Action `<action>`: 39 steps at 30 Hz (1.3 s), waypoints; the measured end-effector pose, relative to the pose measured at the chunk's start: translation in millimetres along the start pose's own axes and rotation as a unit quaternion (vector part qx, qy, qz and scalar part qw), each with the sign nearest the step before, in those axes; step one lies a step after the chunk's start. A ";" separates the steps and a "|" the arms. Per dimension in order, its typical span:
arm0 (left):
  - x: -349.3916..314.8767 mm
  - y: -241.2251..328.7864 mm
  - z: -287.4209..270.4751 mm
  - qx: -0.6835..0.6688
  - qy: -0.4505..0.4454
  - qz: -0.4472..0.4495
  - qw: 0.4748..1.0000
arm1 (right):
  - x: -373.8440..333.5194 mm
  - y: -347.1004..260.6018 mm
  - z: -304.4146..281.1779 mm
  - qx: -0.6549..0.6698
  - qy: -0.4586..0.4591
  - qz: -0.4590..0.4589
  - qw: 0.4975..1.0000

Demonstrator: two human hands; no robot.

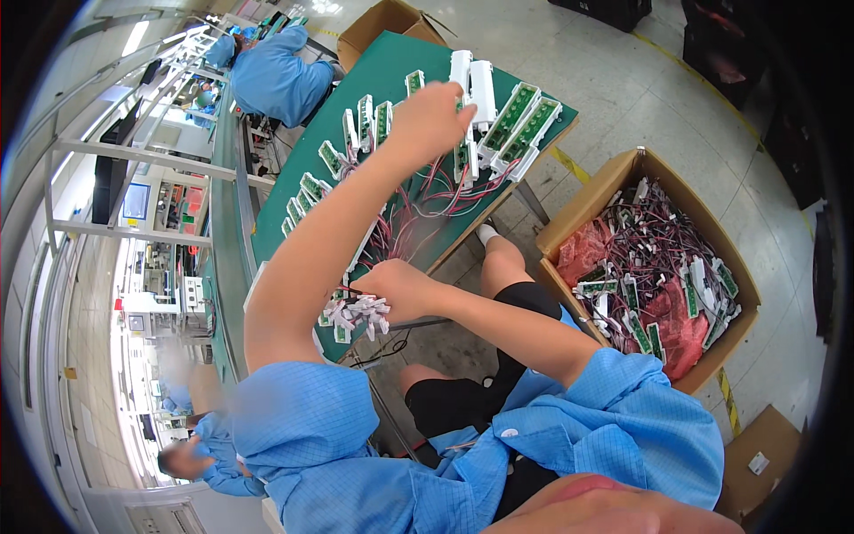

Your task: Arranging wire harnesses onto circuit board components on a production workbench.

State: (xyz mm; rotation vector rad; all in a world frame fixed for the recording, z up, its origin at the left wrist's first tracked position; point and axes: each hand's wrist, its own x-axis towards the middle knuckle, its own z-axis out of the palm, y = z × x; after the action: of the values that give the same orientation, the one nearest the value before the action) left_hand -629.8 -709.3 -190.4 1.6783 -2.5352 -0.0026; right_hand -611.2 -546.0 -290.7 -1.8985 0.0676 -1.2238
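Observation:
My left hand (431,125) reaches over the far part of the green table (298,173). Its fingers are closed at a white-housed circuit board (462,165) in the row there; the fingertips are partly hidden. Just beyond stand white plastic housings (482,89) and more green circuit boards (516,120). Close to my body, my right hand (398,289) is wrapped round a bundle of thin red, black and white wires (384,233). White connectors (358,311) at the wire ends stick out past its fingers. The wires fan out toward the boards.
Several boards in white housings (309,191) line the table's left side. At right a cardboard box (645,160) holds wired boards and red plastic wrap. Another cardboard box (378,27) stands behind the table. Co-workers in blue, one a seated person (280,80), are at left.

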 end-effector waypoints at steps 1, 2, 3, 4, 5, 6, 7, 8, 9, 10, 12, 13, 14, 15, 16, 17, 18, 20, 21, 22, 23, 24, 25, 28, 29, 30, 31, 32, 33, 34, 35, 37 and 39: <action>14.0 -11.3 5.3 0.001 0.004 -0.001 1.000 | 1.5 -1.4 0.1 -0.001 -0.003 -0.002 1.000; 31.6 -23.1 16.7 0.030 0.044 -0.002 0.999 | 0.5 -0.1 1.2 0.000 -0.003 0.000 1.000; 46.9 -32.6 23.9 0.060 0.086 -0.005 0.994 | 0.3 0.2 3.0 0.002 -0.005 0.000 1.000; 63.2 -36.1 28.9 0.059 0.090 -0.006 0.994 | 1.2 -3.1 0.9 0.000 -0.004 0.000 1.000; 80.0 -36.3 33.7 -0.005 -0.018 -0.093 0.995 | 1.3 -3.9 0.9 -0.004 -0.007 -0.001 1.000; 91.7 -38.2 35.0 -0.069 -0.124 -0.178 0.974 | 1.9 -5.3 1.7 0.015 -0.006 0.000 1.000; 98.2 -43.6 35.5 -0.070 -0.118 -0.178 0.974 | 2.1 -6.6 1.9 0.034 -0.005 0.000 0.999; 102.2 -52.0 39.0 -0.097 -0.143 -0.185 0.968 | 3.0 -10.0 0.1 0.030 -0.044 0.020 0.998; 107.8 -37.6 39.4 -0.130 -0.175 -0.178 0.959 | -2.6 -3.9 -3.8 0.021 -0.040 0.029 0.999; 109.3 -26.5 38.7 -0.236 -0.183 -0.209 0.931 | -7.8 3.9 -5.6 0.039 0.006 0.030 0.999; 111.1 -46.0 45.0 -0.285 -0.174 -0.228 0.915 | -2.6 2.4 5.6 0.068 0.031 0.040 0.996; 112.0 -61.2 49.9 -0.334 -0.169 -0.245 0.894 | 0.0 1.9 10.6 0.071 0.026 0.033 0.997; 115.9 -62.8 54.5 -0.373 -0.165 -0.260 0.875 | -0.3 2.6 12.0 0.069 0.034 0.027 0.997; 121.4 -66.5 55.7 -0.374 -0.166 -0.261 0.874 | -0.4 3.7 13.3 0.067 0.042 0.021 0.997; 127.4 -70.5 56.2 -0.302 -0.134 -0.256 0.909 | 0.1 6.2 13.8 0.068 0.042 0.022 0.997; 131.6 -65.4 57.6 -0.231 -0.105 -0.247 0.935 | -0.1 6.1 7.4 0.066 0.050 0.016 0.996; 131.6 -51.9 51.9 -0.222 -0.107 -0.265 0.932 | -1.8 6.6 3.8 0.064 0.058 0.009 0.996; 138.9 -69.1 66.8 -0.267 -0.096 -0.278 0.918 | -4.3 9.4 10.7 0.068 0.055 0.014 0.996; 140.9 -74.4 70.6 -0.312 -0.083 -0.287 0.902 | -3.3 10.6 11.6 0.070 0.052 0.018 0.996; 137.9 -83.1 73.5 -0.380 -0.053 -0.257 0.887 | -2.7 11.0 13.1 0.070 0.052 0.016 0.996; 139.0 -91.1 71.8 -0.381 -0.055 -0.256 0.887 | -2.5 10.8 13.4 0.071 0.051 0.016 0.996; 138.1 -103.1 63.0 -0.364 -0.033 -0.253 0.896 | -0.1 5.6 14.1 0.074 0.048 0.013 0.996; 134.1 -115.5 54.4 -0.347 -0.010 -0.250 0.904 | 1.7 0.8 13.7 0.077 0.046 0.011 0.996; 121.8 -96.1 20.5 -0.218 0.048 -0.219 0.950 | -3.1 0.8 -5.7 0.030 0.011 0.016 0.999; 114.6 -101.0 11.1 -0.106 0.119 -0.177 0.971 | -2.1 0.7 -2.7 0.029 0.014 0.001 0.999; 105.3 -105.7 2.8 0.009 0.186 -0.131 0.974 | -1.1 1.1 0.1 0.029 0.016 -0.013 0.999; 97.9 -111.9 -5.8 0.011 0.186 -0.137 0.973 | -0.4 2.5 2.0 0.035 0.013 -0.014 0.999; 90.2 -124.9 -21.4 0.018 0.247 -0.146 0.958 | 3.3 0.1 4.6 0.023 0.011 -0.024 0.999; 82.1 -132.0 -30.3 0.019 0.304 -0.151 0.940 | 2.2 1.2 4.2 0.010 0.011 -0.027 1.000; 74.3 -140.7 -43.4 -0.066 0.268 -0.161 0.948 | -0.3 4.4 3.9 0.006 -0.035 -0.001 0.999; 63.8 -143.7 -55.7 -0.063 0.270 -0.169 0.946 | -1.1 4.4 1.8 -0.001 -0.035 0.002 0.999; 38.7 -146.6 -71.6 -0.441 0.240 -0.245 0.829 | -0.7 5.2 4.7 -0.002 0.020 -0.017 1.000; 6.5 -157.9 -77.8 -0.471 0.300 -0.243 0.794 | 0.8 2.1 6.3 0.000 0.001 -0.016 1.000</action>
State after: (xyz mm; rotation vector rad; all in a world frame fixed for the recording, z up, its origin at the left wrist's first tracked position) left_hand -480.7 -772.9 -121.5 1.4590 -1.2112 -0.5674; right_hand -605.1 -543.8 -292.5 -1.9062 0.0373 -1.2470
